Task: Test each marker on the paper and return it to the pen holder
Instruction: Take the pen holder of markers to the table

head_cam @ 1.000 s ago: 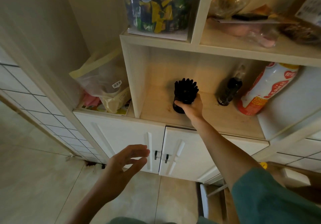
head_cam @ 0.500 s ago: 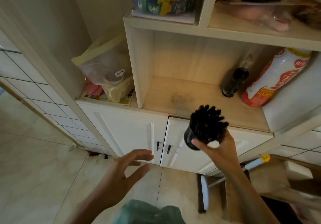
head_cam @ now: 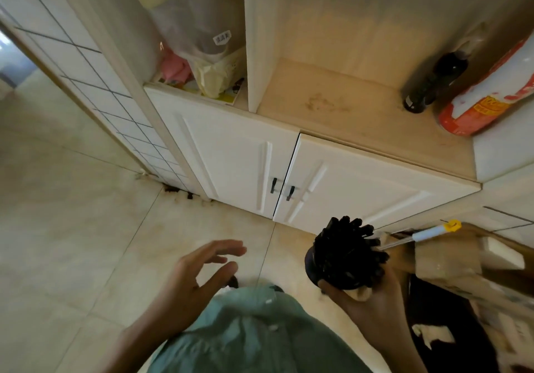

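view from above, looking down at a tiled floor (head_cam: 72, 242) in front of a white cabinet (head_cam: 237, 164) with two closed doors. the right hand (head_cam: 372, 306) grips a black pen holder (head_cam: 320, 268) from below, fingers curled round its base, holding it in the air over the floor, below and in front of the cabinet's right door. the holder is packed with black markers (head_cam: 346, 245), their caps fanning outward and up toward the camera. the left hand (head_cam: 199, 280) hangs in the air to the left of the holder, well apart from it, fingers spread and loosely bent, holding nothing. a green shirt (head_cam: 245, 335) fills the bottom middle. above the cabinet doors, a wooden shelf (head_cam: 332, 112) carries a dark bottle (head_cam: 424, 89) near its right end, and a red and white bottle (head_cam: 491, 95) just beside that, at the right edge. the compartment left of the shelf holds a plastic bag (head_cam: 199, 25) over some pink and yellow items. cardboard boxes (head_cam: 450, 260) lie on the floor at lower right.
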